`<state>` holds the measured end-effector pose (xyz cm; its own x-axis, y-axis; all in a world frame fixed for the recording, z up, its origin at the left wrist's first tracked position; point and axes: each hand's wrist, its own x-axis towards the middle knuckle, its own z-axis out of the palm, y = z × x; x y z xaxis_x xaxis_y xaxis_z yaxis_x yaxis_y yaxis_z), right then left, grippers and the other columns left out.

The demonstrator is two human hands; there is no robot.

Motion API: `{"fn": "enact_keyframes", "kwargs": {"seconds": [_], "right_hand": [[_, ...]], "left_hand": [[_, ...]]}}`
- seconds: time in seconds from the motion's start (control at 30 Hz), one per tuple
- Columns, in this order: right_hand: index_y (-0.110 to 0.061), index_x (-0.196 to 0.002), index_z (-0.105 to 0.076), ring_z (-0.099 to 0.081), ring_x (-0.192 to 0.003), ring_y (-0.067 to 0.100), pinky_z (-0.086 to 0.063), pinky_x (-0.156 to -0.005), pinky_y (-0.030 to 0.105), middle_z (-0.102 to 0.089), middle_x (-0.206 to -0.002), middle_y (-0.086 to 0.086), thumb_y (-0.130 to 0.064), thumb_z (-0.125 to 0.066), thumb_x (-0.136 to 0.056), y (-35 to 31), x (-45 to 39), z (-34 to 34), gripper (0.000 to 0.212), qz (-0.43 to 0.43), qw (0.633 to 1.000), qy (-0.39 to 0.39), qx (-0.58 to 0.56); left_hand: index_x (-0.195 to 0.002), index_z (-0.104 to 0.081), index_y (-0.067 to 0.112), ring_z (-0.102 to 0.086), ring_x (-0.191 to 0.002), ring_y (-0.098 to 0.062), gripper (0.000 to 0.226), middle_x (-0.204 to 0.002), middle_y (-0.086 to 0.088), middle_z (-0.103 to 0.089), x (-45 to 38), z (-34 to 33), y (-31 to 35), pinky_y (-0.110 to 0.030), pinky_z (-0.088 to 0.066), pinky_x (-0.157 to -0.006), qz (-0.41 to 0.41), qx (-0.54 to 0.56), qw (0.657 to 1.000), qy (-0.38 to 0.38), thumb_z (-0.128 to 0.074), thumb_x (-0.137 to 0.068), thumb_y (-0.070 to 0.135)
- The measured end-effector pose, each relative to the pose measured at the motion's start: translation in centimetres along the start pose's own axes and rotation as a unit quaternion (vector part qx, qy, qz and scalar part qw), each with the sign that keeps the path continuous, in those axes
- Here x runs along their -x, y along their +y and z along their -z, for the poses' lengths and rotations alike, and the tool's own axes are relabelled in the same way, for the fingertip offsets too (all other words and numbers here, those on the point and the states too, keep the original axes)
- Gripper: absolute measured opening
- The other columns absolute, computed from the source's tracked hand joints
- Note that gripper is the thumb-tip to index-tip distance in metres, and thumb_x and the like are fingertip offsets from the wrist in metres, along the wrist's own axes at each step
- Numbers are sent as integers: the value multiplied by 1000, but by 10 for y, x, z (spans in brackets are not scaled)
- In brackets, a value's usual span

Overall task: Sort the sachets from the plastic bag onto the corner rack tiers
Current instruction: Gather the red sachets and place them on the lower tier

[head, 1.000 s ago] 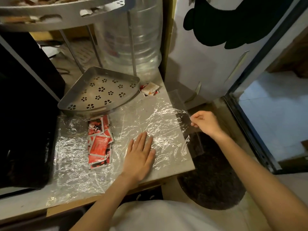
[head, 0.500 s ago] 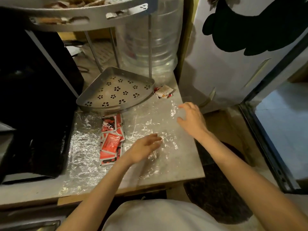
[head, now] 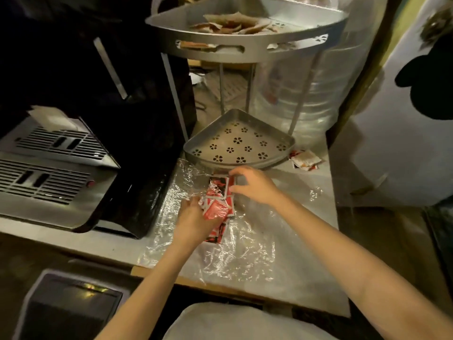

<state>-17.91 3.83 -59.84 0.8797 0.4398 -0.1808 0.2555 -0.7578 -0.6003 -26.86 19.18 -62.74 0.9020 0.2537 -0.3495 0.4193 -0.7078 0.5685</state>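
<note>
rack [head: 239,146]: matt perforated metal | bag [head: 235,256]: glossy crinkled clear plastic | sachets [head: 217,204]: probably glossy foil

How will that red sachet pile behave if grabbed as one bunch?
Likely loose: the red sachets are small flat packets overlapping unevenly, so they may fan out or slip. Probably light and floppy. The crinkled plastic bag lies over some of them and may drag along. The left hand and right hand already bracket the pile from both sides.

At my nine o'clock a black appliance [head: 81,153] stands on the pale counter [head: 326,192]; at one o'clock a big clear water jug [head: 316,99], dim warm light.
</note>
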Motion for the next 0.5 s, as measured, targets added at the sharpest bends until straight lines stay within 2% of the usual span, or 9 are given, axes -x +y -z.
{"fn": "enact_keyframes", "kwargs": {"seconds": [0.1,0.2,0.27,0.4,0.5], "right_hand": [[-12,-134,-42,-51,-118,25,-44,-97,36,-51,-135,10,-32,-71,-76,-5,-9,-8,68,-10,998,-56,37],[-9,-131,-42,-49,-119,25,-41,-99,37,-51,-133,10,-27,-74,-72,-6,-14,-13,69,-13,997,-61,53],[-8,-129,-43,-44,-122,26,-36,-103,38,-50,-132,10,-28,-77,-68,-5,-18,-12,72,-26,996,-64,58],[-13,-121,-50,-45,-114,25,-40,-98,41,-53,-124,8,-40,-80,-60,0,-30,-13,73,-58,992,-91,70],[-18,-126,-47,-36,-126,29,-30,-107,43,-49,-130,8,-47,-78,-59,6,-31,-13,80,-69,991,-93,71]], "left_hand": [[-125,-42,11,-56,-102,-26,72,-112,-7,-52,1,-3,-3,-44,-51,-88,13,-33,999,-12,-72,-69,46],[-114,-48,14,-60,-90,-22,64,-100,-3,-58,0,-3,0,-39,-54,-80,28,-35,999,-13,-73,-66,48],[-113,-46,14,-61,-88,-21,65,-98,-2,-60,-2,-4,1,-39,-55,-79,37,-29,999,-22,-75,-64,46],[-112,-42,12,-62,-84,-18,59,-94,-1,-58,-5,-4,4,-36,-56,-76,45,-22,998,-45,-77,-68,33],[-115,-39,10,-60,-85,-19,61,-101,-4,-55,-5,-6,5,-33,-55,-76,30,-13,999,-34,-76,-69,26]]}}
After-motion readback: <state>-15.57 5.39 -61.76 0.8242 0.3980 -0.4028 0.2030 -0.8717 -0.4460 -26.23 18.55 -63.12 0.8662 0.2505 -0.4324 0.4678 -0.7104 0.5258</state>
